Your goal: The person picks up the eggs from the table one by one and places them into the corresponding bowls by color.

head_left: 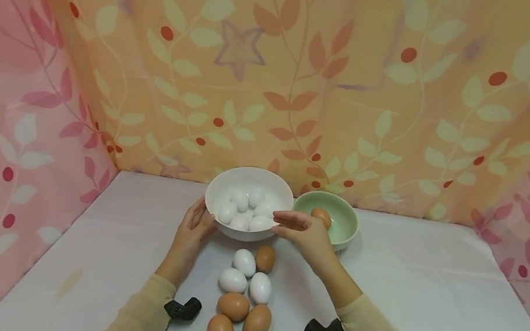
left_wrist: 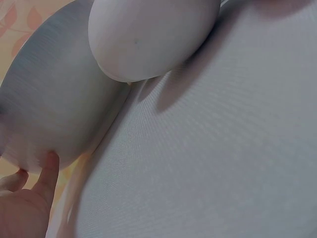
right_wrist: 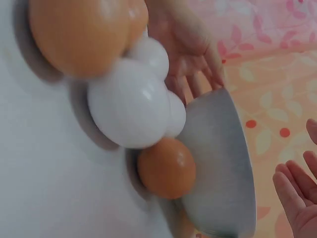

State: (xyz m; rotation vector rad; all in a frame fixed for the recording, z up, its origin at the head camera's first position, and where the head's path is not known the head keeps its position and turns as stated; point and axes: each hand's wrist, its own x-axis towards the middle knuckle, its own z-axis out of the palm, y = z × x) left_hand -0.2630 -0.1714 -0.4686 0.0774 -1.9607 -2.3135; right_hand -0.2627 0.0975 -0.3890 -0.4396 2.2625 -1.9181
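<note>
Head view: left hand (head_left: 194,224), loosely extended, touches a white bowl (head_left: 243,235) at eight o'clock; right hand (head_left: 307,237), empty, outstretched, at four.

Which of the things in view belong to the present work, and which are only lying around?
Likely part of the work:
white bowl, white eggs inside it
green bowl, brown egg inside it
three loose white eggs, four loose brown eggs
left hand, right hand

Likely only surroundings:
patterned curtain
white tablecloth
two black wrist devices
</note>
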